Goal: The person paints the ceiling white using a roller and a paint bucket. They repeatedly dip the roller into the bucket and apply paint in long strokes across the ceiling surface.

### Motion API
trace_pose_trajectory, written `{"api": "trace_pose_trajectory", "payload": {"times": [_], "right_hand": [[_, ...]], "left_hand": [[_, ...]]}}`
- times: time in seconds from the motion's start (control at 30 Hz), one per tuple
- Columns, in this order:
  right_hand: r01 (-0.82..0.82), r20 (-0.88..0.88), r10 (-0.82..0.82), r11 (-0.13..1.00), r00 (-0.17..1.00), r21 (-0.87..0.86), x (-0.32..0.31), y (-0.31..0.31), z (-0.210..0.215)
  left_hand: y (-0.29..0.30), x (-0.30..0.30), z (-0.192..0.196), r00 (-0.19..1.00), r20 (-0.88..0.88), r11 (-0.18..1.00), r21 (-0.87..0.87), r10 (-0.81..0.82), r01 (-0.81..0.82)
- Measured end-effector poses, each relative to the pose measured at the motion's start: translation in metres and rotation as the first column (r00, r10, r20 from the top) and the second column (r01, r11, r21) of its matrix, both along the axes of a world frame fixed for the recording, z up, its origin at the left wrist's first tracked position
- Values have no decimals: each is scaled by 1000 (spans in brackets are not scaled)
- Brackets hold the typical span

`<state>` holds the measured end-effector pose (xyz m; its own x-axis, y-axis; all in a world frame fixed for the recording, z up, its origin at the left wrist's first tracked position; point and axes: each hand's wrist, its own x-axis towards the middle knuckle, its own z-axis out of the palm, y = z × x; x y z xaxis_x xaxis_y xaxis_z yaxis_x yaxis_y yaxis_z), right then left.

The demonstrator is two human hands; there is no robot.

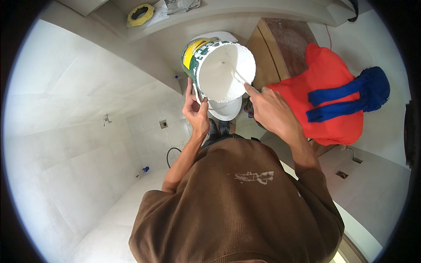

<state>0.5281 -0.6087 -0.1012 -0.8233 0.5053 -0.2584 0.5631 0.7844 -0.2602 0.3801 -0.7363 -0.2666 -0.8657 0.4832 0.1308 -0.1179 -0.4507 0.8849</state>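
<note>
Bucket: a plastic bucket [221, 70] with a green, yellow and white printed outside and a white-coated inside, tipped so its mouth faces the camera, raised above a white toilet [224, 108].
Left hand: the left hand [196, 109] is closed around the bucket's lower left rim and its thin wire handle, fingers curled up along the wall.
Right hand: the right hand [272, 108] sits at the bucket's right rim, forefinger stretched out and touching the edge, remaining fingers loosely bent; it seems to pinch a thin white stick [234, 75] that runs into the bucket, though the grip itself is hard to make out.
Clothing: a brown knit shirt [237, 206] with a smear of white on the chest.
Room: a bathroom with pale tiled walls [66, 131] and a pale floor; a small floor drain [163, 124] lies left of the toilet.
Right side: a red cloth [329, 101] with a blue garment [364, 92] lying over it, next to a wooden door panel [274, 48].
Ledge: a yellow ring-shaped roll [140, 15] lies on the ledge above, beside some papers [180, 6].
</note>
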Motion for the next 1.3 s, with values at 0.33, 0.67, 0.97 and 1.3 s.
{"api": "trace_pose_trajectory", "payload": {"times": [0.33,0.67,0.97,1.3], "right_hand": [[-13,12,13,1000,1000,15,0,1,-13],[38,-86,-36,999,996,24,-5,3,-23],[22,-38,-22,1000,999,9,16,1,-20],[96,-393,-39,987,919,128,79,-4,-26]], "left_hand": [[4,0,2,1000,24,1000,4,14,-14],[2,3,2,1000,28,1000,16,14,-14],[3,4,2,996,75,999,-21,41,-39],[5,11,7,969,239,982,190,-60,13]]}}
